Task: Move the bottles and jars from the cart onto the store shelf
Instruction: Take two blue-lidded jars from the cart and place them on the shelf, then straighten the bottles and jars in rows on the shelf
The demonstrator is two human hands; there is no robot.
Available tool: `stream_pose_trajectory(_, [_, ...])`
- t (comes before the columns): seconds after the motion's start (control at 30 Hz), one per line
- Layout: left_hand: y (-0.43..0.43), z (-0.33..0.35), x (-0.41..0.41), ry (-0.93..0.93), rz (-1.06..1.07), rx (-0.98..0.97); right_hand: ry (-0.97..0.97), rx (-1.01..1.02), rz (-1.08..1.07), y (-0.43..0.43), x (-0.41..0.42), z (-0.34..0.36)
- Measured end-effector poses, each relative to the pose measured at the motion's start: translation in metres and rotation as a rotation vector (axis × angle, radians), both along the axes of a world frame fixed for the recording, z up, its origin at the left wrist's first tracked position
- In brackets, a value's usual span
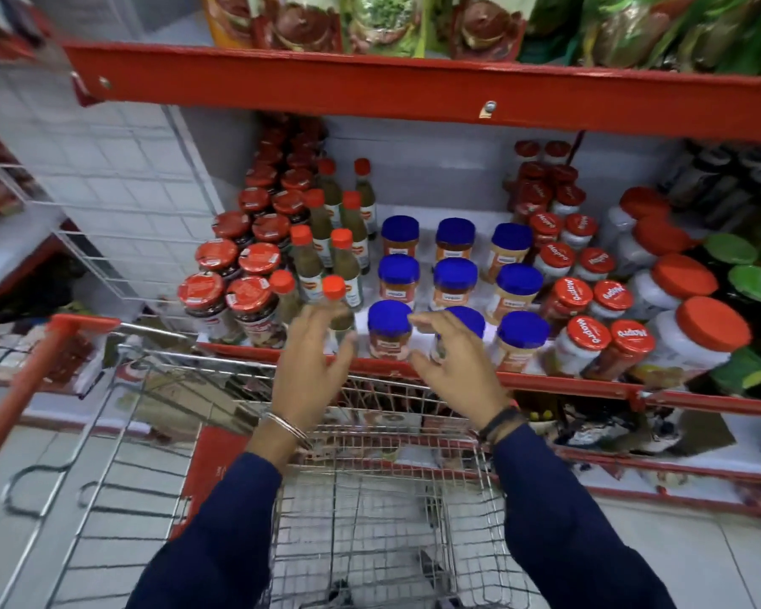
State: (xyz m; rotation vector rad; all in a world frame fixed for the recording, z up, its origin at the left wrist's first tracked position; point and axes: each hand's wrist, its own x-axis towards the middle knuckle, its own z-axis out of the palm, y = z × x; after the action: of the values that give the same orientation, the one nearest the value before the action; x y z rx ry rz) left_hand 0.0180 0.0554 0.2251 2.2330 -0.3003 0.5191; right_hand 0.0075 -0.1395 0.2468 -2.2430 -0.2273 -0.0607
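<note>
Both my hands hover at the front edge of the red store shelf (559,382), fingers spread and holding nothing. My left hand (310,367) is just in front of a green sauce bottle with an orange cap (335,296). My right hand (453,367) partly covers the front middle blue-lidded jar (469,320). Between the hands stands another blue-lidded jar (389,329). Several blue-lidded jars fill three rows on the shelf. Below my arms, the wire cart (370,498) shows only bare mesh.
Red-lidded dark jars (242,274) stand left of the bottles. Small red-lidded jars (589,340) and large white tubs with orange lids (695,336) stand to the right. The upper red shelf (414,85) overhangs. The cart's red handle (23,389) is at the left.
</note>
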Motion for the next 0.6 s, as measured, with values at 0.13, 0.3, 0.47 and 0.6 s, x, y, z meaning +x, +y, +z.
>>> stream_pose_trajectory(0.13, [0.016, -0.007, 0.029, 0.097, 0.099, -0.200, 0.036, 0.119, -0.049, 0.022, 0.029, -0.008])
stream_pose_trajectory(0.3, [0.119, -0.009, 0.069, 0.364, -0.046, -0.181, 0.072, 0.031, -0.123, 0.137, 0.065, -0.012])
stream_pose_trajectory(0.47, [0.109, -0.004, 0.076, 0.420, -0.118, -0.180, 0.050, -0.024, -0.228, 0.134, 0.078, -0.026])
stream_pose_trajectory(0.6, [0.107, 0.005, 0.077, 0.331, -0.063, -0.099, 0.005, 0.004, -0.225, 0.128, 0.081, -0.025])
